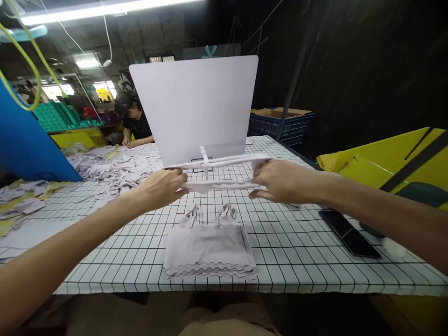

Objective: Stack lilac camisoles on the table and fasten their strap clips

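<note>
A pale lilac strappy top (224, 185) is stretched level between my two hands, above the table. My left hand (161, 187) is closed on its left end. At the other end, my right hand (280, 179) grips it, thumb below and fingers curled over. The top's edges run as two bands with a gap between them, and a strap stands up near the middle. Below my hands lies a neat stack of similar tops (210, 245), wavy hems towards me and straps gathered at the far side.
The table has a white checked cover (290, 266). A white upright board (199, 107) stands behind my hands, a blue board (28, 135) at the left. Loose lilac pieces (122, 170) heap beside a seated co-worker (136, 126). A black phone (350, 233) lies right, before a yellow sheet (392, 154).
</note>
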`<state>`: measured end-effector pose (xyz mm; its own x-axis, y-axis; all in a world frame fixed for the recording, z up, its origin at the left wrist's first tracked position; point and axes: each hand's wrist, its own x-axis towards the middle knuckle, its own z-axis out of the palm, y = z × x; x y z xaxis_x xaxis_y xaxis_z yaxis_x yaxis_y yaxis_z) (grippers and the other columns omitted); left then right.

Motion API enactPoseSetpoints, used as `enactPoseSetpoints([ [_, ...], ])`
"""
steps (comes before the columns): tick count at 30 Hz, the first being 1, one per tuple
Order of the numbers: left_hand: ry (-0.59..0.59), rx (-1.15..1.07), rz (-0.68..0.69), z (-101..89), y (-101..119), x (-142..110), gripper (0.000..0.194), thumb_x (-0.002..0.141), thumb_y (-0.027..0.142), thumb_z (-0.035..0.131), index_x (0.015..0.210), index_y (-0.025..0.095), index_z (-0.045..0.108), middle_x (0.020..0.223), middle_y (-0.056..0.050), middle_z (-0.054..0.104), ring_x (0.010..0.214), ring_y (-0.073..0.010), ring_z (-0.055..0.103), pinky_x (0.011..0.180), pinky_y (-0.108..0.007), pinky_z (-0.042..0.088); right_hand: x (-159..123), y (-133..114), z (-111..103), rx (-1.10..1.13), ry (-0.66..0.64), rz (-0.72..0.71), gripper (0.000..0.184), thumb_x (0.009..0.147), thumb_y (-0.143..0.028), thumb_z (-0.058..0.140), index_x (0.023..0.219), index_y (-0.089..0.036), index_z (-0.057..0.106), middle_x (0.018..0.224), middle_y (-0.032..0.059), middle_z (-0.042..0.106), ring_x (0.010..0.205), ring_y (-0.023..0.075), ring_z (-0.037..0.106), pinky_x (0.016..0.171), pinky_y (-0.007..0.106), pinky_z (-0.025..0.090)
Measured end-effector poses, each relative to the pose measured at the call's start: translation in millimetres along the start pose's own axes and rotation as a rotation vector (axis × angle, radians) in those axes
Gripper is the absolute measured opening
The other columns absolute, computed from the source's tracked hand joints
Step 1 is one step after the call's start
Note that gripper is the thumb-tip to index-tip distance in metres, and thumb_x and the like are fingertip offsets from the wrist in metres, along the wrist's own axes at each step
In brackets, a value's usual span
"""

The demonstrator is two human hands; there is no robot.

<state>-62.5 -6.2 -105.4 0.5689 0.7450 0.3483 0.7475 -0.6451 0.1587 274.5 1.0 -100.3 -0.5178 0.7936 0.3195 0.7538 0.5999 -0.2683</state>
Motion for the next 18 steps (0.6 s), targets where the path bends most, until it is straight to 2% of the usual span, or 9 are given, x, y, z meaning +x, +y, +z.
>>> enactPoseSetpoints([
  [2,0.039,0.118,0.074,2.2,4.2,3.8,0.026,0.094,0.042,0.057,0.083,0.019,0.066,0.076,-0.008,0.060,0.077,-0.0248,0.061,0.087,-0.043,0.052,9.7,-0.8,-13.1,-0.196,-0.074,-0.044,0.027,0.076,-0.045,0.080,0.068,-0.020,0.074,0.090,0.0150,0.075,0.110,0.0384,0.063,0.108,0.054,0.039],
  [4,0.063,0.258,0.155,3.3,13.2,6.1,0.026,0.098,0.030,0.050,0.085,0.018,0.068,0.091,-0.014,0.064,0.095,-0.0300,0.063,0.093,-0.049,0.052,18.1,-0.9,-22.1,-0.252,-0.130,0.022,0.037,0.079,-0.053,0.075,0.084,-0.017,0.079,0.102,0.0190,0.075,0.116,0.0421,0.061,0.108,0.057,0.039],
  [5,0.074,0.311,0.184,4.1,17.7,7.3,0.026,0.099,0.025,0.047,0.086,0.017,0.069,0.103,-0.017,0.064,0.106,-0.0332,0.061,0.096,-0.052,0.051,21.6,-1.5,-24.6,-0.220,-0.144,0.082,0.048,0.080,-0.061,0.072,0.098,-0.016,0.079,0.109,0.0195,0.074,0.118,0.0426,0.061,0.107,0.056,0.041],
  [8,0.126,0.364,0.199,7.0,25.6,13.8,0.025,0.095,0.014,0.047,0.090,0.015,0.072,0.122,-0.021,0.059,0.130,-0.0401,0.049,0.107,-0.061,0.043,31.3,-7.5,-23.4,-0.123,-0.113,0.222,0.081,0.085,-0.077,0.053,0.141,-0.018,0.060,0.134,0.0193,0.065,0.125,0.0427,0.057,0.105,0.056,0.044],
  [10,0.141,0.306,0.189,8.6,27.3,21.0,0.024,0.092,0.013,0.049,0.087,0.016,0.072,0.117,-0.020,0.061,0.133,-0.0413,0.047,0.112,-0.064,0.036,40.0,-14.2,-15.9,-0.118,-0.049,0.288,0.088,0.088,-0.079,0.045,0.149,-0.016,0.051,0.132,0.0221,0.065,0.123,0.0446,0.058,0.103,0.058,0.044],
  [12,0.159,0.194,0.183,9.9,31.5,29.0,0.024,0.090,0.012,0.049,0.081,0.018,0.071,0.107,-0.018,0.065,0.130,-0.0410,0.049,0.114,-0.066,0.029,52.8,-19.8,-3.6,-0.106,0.026,0.357,0.090,0.088,-0.079,0.047,0.150,-0.015,0.048,0.126,0.0235,0.068,0.121,0.0470,0.059,0.102,0.061,0.043],
  [14,0.171,0.073,0.211,11.3,41.8,36.0,0.025,0.089,0.012,0.049,0.075,0.021,0.067,0.089,-0.014,0.066,0.121,-0.0388,0.055,0.116,-0.066,0.020,69.2,-21.8,12.0,-0.025,0.122,0.375,0.094,0.083,-0.078,0.056,0.154,-0.017,0.042,0.128,0.0213,0.066,0.126,0.0469,0.056,0.105,0.061,0.042],
  [16,0.128,-0.051,0.289,12.6,56.5,41.4,0.026,0.089,0.014,0.051,0.066,0.023,0.061,0.067,-0.008,0.058,0.100,-0.0341,0.062,0.115,-0.063,0.019,85.5,-20.4,28.3,0.110,0.240,0.340,0.093,0.084,-0.072,0.060,0.157,-0.022,0.035,0.135,0.0166,0.064,0.135,0.0412,0.051,0.110,0.055,0.041],
  [18,0.056,-0.183,0.362,12.4,69.4,45.5,0.028,0.089,0.018,0.054,0.062,0.024,0.056,0.054,-0.002,0.048,0.079,-0.0280,0.061,0.113,-0.056,0.023,96.8,-18.0,42.3,0.189,0.353,0.281,0.078,0.093,-0.061,0.055,0.158,-0.024,0.034,0.137,0.0122,0.063,0.139,0.0340,0.048,0.115,0.048,0.039],
])
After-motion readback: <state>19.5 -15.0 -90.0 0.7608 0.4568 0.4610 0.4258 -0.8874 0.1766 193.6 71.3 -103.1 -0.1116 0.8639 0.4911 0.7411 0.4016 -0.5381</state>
